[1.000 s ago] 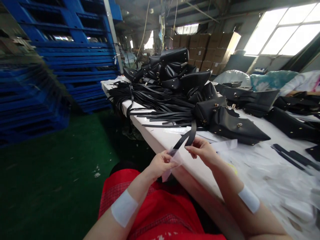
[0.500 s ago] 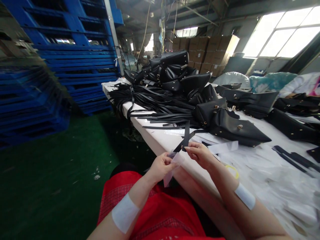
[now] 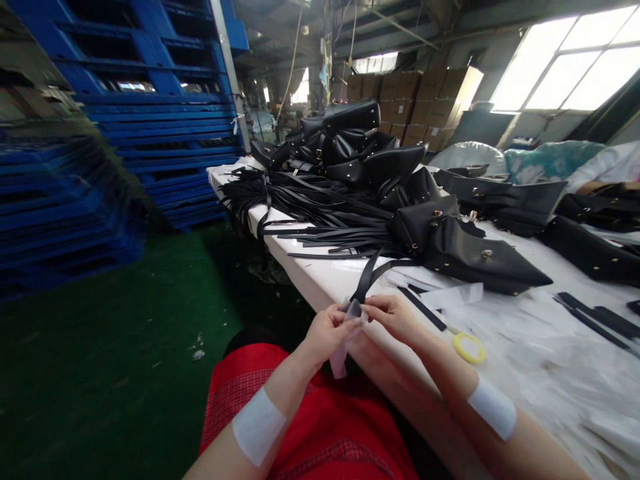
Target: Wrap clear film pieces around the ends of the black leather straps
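My left hand (image 3: 327, 333) is closed on a translucent white plastic sheet (image 3: 339, 363) at the table's near edge. The upper part of this sheet lies around the end of a black strap (image 3: 367, 277). Close on the right, my right hand (image 3: 393, 313) pinches at the wrapped strap end; its fingertips meet the sheet there. From the hands the strap runs up and bends right across the white tabletop (image 3: 327, 267). A heap of black straps (image 3: 320, 207) lies beyond, beside black bags (image 3: 480, 253) with gold-coloured metal fittings.
A yellow ring (image 3: 469, 348) lies right of my right forearm, near loose black strips (image 3: 423, 308) and crumpled translucent sheets (image 3: 560, 380). Blue pallets (image 3: 165, 147) are stacked at the left on the green floor (image 3: 170, 347). Brown cartons (image 3: 420, 100) stand at the back.
My right hand has moved slightly down and toward the left hand. The sheet is now folded round the strap's end, and the strap's upright part has tilted. The yellow ring shows more fully.
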`<state>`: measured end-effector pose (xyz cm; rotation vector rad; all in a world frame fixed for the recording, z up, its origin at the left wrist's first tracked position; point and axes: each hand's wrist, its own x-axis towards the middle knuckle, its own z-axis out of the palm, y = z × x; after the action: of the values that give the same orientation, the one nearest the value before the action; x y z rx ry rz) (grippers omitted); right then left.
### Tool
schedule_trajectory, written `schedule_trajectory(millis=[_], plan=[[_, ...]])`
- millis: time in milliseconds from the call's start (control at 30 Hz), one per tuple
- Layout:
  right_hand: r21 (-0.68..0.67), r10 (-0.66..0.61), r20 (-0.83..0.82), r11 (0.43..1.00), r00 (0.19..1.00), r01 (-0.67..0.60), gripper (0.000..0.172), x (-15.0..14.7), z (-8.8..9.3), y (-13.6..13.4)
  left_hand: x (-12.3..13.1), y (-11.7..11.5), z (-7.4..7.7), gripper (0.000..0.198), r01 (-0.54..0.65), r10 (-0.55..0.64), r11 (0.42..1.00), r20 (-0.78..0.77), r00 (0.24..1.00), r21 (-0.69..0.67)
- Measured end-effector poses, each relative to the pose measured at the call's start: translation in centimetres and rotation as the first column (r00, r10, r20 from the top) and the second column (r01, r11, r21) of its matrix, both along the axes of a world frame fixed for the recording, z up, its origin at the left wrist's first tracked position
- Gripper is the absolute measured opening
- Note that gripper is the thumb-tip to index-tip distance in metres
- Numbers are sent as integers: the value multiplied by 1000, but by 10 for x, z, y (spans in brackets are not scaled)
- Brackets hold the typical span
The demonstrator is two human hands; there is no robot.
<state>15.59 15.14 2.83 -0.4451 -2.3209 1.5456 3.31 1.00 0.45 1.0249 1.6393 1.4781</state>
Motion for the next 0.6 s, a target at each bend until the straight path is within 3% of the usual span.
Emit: schedule_trajectory(millis=[133, 200, 267, 333, 400, 467, 600], plan=[[-58, 70, 29, 996, 997, -69, 30, -1, -2, -5, -2, 1, -4, 31, 0, 1, 998, -13, 1000, 59], [-183, 49, 34, 982, 998, -42, 31, -1, -5, 0, -1, -1, -5, 29, 16, -13, 998, -52, 999, 55], [-362, -84, 18, 928, 996, 85, 37, -1, -8, 10, 0, -3, -4, 25, 59, -57, 998, -121, 991, 14], [-515, -251, -2, 830, 968, 214, 41, -2, -11, 23, 2, -5, -3, 27, 116, -121, 993, -189, 974, -33], [-588, -335, -32, 768, 942, 253, 43, -3, -15, 33, 3, -5, -4, 32, 151, -160, 987, -235, 959, -54], [-579, -341, -53, 776, 938, 250, 45, -5, -16, 32, 3, -4, -6, 38, 137, -144, 990, -260, 955, -44], [-454, -206, -62, 877, 977, 156, 40, -9, -18, 1, -5, 0, -11, 43, 28, -17, 999, -256, 966, 41]])
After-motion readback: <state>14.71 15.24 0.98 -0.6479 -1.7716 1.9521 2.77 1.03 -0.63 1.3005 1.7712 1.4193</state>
